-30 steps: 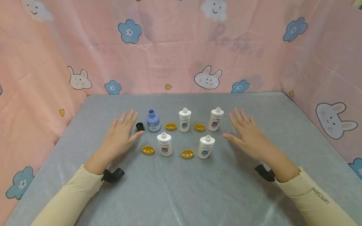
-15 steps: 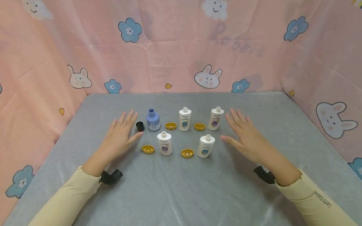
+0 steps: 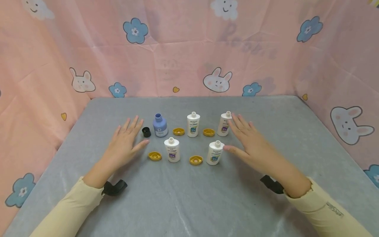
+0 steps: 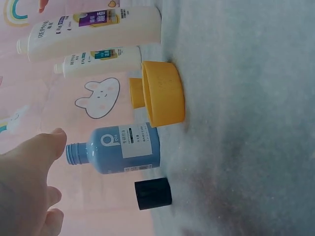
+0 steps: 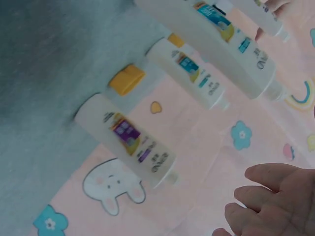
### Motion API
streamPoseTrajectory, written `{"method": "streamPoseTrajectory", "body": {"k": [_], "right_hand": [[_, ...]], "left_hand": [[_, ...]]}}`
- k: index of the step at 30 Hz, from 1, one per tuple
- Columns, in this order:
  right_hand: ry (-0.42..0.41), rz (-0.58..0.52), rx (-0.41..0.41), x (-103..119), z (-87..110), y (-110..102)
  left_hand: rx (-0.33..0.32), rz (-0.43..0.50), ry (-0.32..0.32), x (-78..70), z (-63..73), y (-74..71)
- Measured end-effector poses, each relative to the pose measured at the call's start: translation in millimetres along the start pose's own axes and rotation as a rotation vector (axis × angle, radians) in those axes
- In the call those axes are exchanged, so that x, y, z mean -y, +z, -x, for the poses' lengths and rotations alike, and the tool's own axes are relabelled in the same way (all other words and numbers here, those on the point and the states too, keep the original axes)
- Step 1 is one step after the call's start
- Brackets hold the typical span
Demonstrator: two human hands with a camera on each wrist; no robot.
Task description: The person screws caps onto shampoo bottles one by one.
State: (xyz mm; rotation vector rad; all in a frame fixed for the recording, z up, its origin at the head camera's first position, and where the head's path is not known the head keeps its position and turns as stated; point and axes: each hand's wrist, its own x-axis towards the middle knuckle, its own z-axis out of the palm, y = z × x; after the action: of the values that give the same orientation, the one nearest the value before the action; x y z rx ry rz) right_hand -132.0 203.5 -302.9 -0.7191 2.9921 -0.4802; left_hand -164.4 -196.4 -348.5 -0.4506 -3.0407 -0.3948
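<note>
- Head view: left hand (image 3: 124,141) and right hand (image 3: 251,141) are viewed from above, forward and down.
- Wrist views: low behind each hand, shared white bottles (image 5: 186,73) are faced closely.

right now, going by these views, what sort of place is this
Probably a staged tabletop space, the wider room being out of view: a grey table, a pink cartoon-print cloth hung behind and beside it, and open bottles standing near loose caps.

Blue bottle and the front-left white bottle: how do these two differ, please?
The blue bottle stands in the back row, the white bottle in the front row. The blue bottle carries a pale label, the white bottle a purple patch. Beside the blue bottle sits a black cap; beside the white bottle, a yellow cap. Both stand upright, uncapped.
</note>
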Motion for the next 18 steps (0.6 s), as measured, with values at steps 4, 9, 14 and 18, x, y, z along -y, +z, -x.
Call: {"method": "streamPoseTrajectory", "body": {"k": [4,9,14,18], "right_hand": [[-0.032,-0.003,-0.018,5.8,-1.4,1.8],[-0.064,-0.021,-0.033,14.1,-1.7,3.0],[-0.093,-0.018,-0.032,23.6,-6.2,2.7],[-0.132,-0.019,-0.038,32.8,-9.1,4.7]], "left_hand": [[0.005,-0.001,0.0,-1.1,2.1,-2.6],[0.015,0.004,-0.002,-2.8,3.5,-4.4],[-0.001,0.006,-0.002,-2.5,5.4,-6.4],[-0.003,-0.011,0.011,-1.3,6.3,-5.7]]}}
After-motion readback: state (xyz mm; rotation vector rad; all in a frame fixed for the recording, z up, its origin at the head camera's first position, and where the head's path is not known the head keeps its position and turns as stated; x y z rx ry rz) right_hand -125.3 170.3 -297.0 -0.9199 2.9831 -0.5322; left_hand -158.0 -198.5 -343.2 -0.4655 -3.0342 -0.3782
